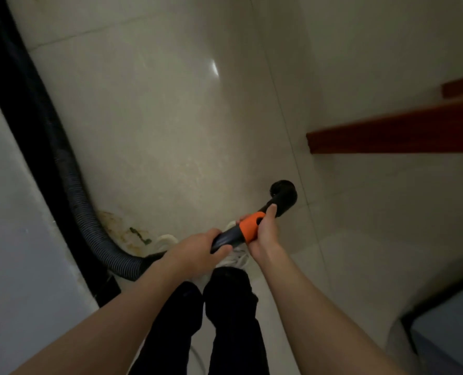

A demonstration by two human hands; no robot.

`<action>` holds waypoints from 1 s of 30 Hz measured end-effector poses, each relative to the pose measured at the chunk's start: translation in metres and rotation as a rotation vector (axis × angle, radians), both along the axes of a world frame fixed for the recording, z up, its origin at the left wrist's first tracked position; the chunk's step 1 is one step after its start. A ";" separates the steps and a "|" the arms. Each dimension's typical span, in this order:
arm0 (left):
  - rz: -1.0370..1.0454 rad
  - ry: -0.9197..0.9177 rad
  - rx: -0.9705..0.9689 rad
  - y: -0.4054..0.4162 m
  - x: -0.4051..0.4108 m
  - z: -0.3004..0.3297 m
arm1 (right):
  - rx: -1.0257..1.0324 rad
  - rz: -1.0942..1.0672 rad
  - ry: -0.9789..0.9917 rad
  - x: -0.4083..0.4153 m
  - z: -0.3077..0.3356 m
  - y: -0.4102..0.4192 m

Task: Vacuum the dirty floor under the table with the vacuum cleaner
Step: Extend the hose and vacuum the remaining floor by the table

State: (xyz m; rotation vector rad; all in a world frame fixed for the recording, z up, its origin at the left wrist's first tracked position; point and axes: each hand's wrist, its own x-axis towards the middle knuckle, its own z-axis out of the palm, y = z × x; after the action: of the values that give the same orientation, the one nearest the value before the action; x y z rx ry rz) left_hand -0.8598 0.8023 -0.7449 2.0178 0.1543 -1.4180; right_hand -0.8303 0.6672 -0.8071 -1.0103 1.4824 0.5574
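I hold the vacuum cleaner's black wand (226,238) above the pale tiled floor (170,117). My left hand (197,251) grips the wand's rear end, where the ribbed black hose (89,212) joins it. My right hand (262,230) grips the orange collar (249,226) further forward. The round black brush nozzle (284,193) sticks out past my right hand, above the floor. A dark red wooden table edge (387,133) reaches in from the right. A yellowish-green stain (132,234) marks the floor near my feet.
The hose runs up along a black baseboard (16,104) and a white wall (13,239) on the left. My dark trousers (225,320) and white shoes (168,240) are below the wand. A blue-grey object (446,334) sits at bottom right.
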 end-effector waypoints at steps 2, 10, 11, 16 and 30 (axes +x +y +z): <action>-0.049 -0.062 0.023 -0.014 -0.024 -0.008 | -0.056 -0.053 0.039 -0.029 -0.008 -0.014; -0.451 -0.112 0.055 -0.083 -0.078 -0.072 | -0.197 -0.260 0.275 -0.111 -0.044 -0.085; -0.478 -0.105 0.051 -0.088 -0.081 -0.075 | -0.211 -0.270 0.290 -0.119 -0.048 -0.089; -0.462 -0.002 0.026 -0.090 -0.085 -0.078 | -0.244 -0.249 0.302 -0.130 -0.059 -0.088; -0.012 -0.086 0.044 -0.033 -0.048 -0.021 | -0.024 -0.150 0.046 -0.048 -0.010 -0.037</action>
State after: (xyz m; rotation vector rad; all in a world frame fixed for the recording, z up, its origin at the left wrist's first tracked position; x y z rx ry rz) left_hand -0.9078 0.7693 -0.7655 2.1149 0.1374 -1.3434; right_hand -0.8788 0.6301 -0.8174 -0.9006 1.5944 0.4588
